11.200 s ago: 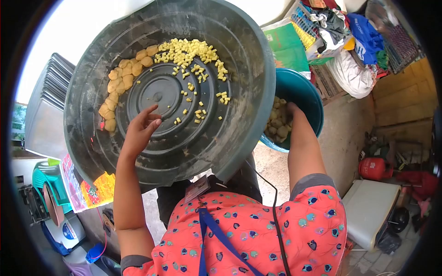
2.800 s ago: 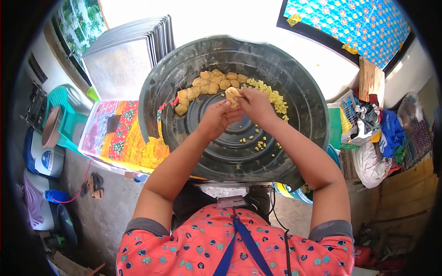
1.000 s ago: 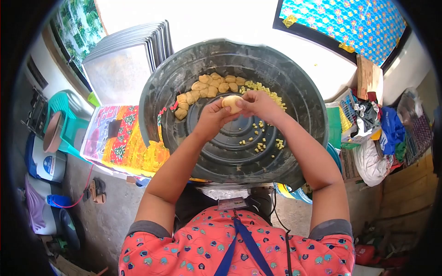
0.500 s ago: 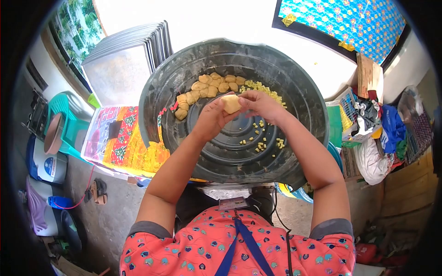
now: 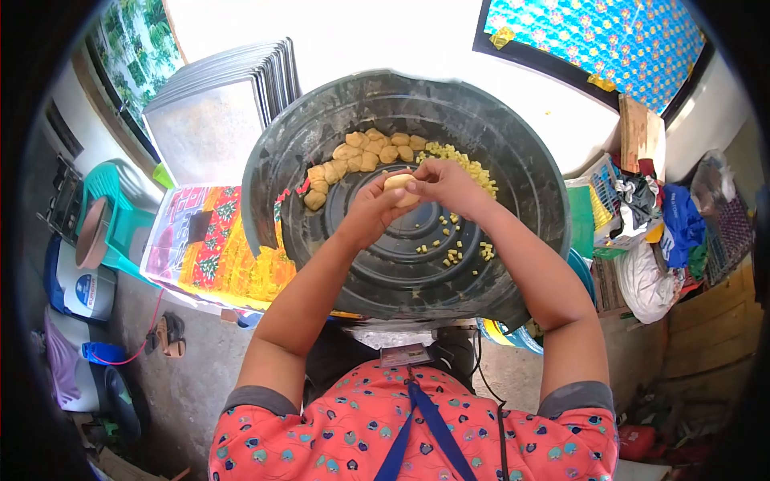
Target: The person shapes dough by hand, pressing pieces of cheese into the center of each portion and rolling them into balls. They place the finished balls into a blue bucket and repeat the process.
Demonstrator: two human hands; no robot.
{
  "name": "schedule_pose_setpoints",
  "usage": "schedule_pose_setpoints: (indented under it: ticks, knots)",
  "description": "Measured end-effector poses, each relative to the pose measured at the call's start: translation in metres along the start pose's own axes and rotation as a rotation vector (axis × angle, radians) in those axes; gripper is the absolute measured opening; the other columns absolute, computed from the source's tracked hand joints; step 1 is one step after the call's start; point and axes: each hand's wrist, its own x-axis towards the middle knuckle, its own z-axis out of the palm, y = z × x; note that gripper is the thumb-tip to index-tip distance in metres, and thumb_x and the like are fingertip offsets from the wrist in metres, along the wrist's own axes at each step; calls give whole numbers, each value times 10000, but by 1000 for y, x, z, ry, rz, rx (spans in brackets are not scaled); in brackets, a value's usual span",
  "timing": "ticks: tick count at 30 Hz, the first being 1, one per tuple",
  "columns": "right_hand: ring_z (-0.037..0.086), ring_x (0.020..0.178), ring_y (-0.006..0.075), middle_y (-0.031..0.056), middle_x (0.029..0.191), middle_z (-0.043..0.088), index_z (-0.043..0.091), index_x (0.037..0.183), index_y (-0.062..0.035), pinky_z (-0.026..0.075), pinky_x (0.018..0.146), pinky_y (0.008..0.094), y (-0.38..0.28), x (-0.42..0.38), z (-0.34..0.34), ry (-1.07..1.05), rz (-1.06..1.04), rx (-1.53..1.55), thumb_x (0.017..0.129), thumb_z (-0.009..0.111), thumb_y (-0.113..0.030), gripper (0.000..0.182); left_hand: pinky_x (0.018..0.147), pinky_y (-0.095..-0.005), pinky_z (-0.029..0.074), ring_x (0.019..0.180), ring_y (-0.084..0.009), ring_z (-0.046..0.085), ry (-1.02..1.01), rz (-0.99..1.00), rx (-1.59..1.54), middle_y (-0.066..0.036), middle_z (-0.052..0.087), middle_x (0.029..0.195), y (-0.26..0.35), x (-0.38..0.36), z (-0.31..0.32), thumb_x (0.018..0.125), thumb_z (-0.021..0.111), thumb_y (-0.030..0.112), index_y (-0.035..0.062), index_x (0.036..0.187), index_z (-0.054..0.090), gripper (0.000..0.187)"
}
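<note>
Both hands meet above a large dark round basin (image 5: 321, 276), holding a pale yellow piece of dough (image 5: 398, 183) between them. My left hand (image 5: 370, 210) cups the dough from the left, its fingers curled round it. From the right, my right hand (image 5: 447, 186) pinches the dough's edge with thumb and fingers. Along the basin's far left side lies a curved row of dough balls (image 5: 353, 152). Beside them, at the back right, sits a heap of small yellow cubes (image 5: 473, 170). Several loose cubes (image 5: 453, 256) are scattered on the basin floor below my right hand.
A stack of metal trays (image 5: 208, 120) stands behind the basin at the left. A box with colourful wrapping (image 5: 216, 248) is left of the basin. On the right are bags and crates (image 5: 642, 264). A teal plastic chair (image 5: 116, 208) and sandals (image 5: 170, 335) are at the left.
The dough piece has tilted and looks narrower, folded or closed more between the fingers. My right hand has moved slightly left and closer over it.
</note>
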Motion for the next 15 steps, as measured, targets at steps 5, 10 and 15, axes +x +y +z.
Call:
schedule_pose_setpoints:
  ticks: [5,10,15]
  knots:
    - [581,731,138,62,826,634,628,999,-12,464,636,284,-3,4,0,-32,-26,-180,821,665,-240,291,865,-364,524,1006,-242,598,56,-14,20,-125,575,1122,2,0,-6,918,536,183,-8,1183,510,327]
    - [583,747,164,76,855,636,637,995,-11,463,674,299,-1,-3,4,-51,11,-82,790,688,-187,276,861,-405,517,1028,-248,585,37,-8,-23,-126,558,1152,1,1,-9,955,458,269,42,1274,429,392]
    - [598,837,150,71,928,631,617,1068,-23,462,747,272,11,2,2,-28,-28,-17,769,700,-120,325,873,-430,496,1033,-252,577,8,-107,-176,-134,532,1179,6,1,-3,978,363,363,111,1363,294,466]
